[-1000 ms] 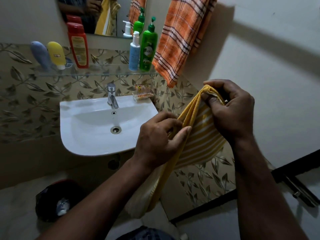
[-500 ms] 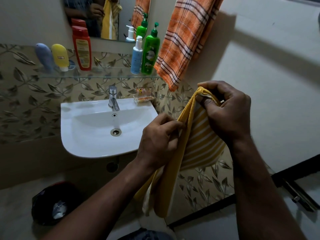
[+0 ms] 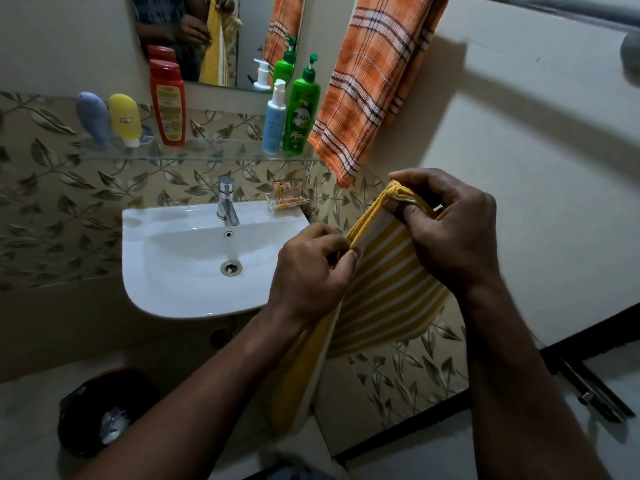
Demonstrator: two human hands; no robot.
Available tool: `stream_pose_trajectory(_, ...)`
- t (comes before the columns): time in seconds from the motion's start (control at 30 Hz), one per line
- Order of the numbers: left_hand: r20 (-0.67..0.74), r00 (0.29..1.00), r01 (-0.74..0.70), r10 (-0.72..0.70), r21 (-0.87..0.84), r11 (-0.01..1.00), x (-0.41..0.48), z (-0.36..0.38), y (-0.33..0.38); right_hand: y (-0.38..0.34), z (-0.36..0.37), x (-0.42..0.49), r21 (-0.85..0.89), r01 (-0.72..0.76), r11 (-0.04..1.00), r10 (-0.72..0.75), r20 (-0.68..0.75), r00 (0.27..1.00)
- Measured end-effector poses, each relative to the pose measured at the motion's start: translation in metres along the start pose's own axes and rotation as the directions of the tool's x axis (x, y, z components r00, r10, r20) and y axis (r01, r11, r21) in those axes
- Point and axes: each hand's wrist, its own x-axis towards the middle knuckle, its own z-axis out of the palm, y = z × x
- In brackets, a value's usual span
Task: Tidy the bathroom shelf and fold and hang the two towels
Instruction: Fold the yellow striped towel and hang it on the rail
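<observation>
both hands pinch yellow towel | glass shelf (bottles upright) above white sink

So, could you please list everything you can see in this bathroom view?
yellow striped towel: 1, yellow and white, held in both hands
orange checked towel: 1, orange, hanging right of mirror
glass shelf: 1, clear, above sink
tubes: 2, blue and yellow, shelf left
red bottle: 1, shelf
pump bottles: 2, green and white-blue, shelf right
sink: 1, white
tap: 1, chrome
soap dish: 1, clear, sink corner
mirror: 1
bin: 1, dark, floor
left hand: grip on towel edge
right hand: grip on towel corner
</observation>
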Motion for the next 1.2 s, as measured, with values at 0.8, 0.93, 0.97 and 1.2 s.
stream_pose_trajectory(0.8,0.159,0.982,0.15,-0.1,-0.341,0.928,-0.007,-0.049,-0.009,-0.019,-0.009,-0.016,0.231,-0.09,0.969,0.059,0.137,0.989)
stream_pose_trajectory(0.93,0.17,0.985,0.025,0.038,-0.349,0.937,-0.014,-0.06,-0.004,-0.019,-0.008,-0.022,0.277,-0.162,0.947,0.129,0.134,0.983)
stream_pose_trajectory(0.97,0.169,0.983,-0.018,0.074,-0.315,0.949,-0.015,-0.062,-0.005,-0.019,-0.008,-0.024,0.268,-0.182,0.946,0.15,0.133,0.98)
stream_pose_trajectory(1.2,0.315,0.911,-0.238,0.267,-0.126,0.963,-0.034,-0.059,-0.007,-0.032,0.009,-0.056,-0.289,0.089,0.953,0.028,0.376,0.926)
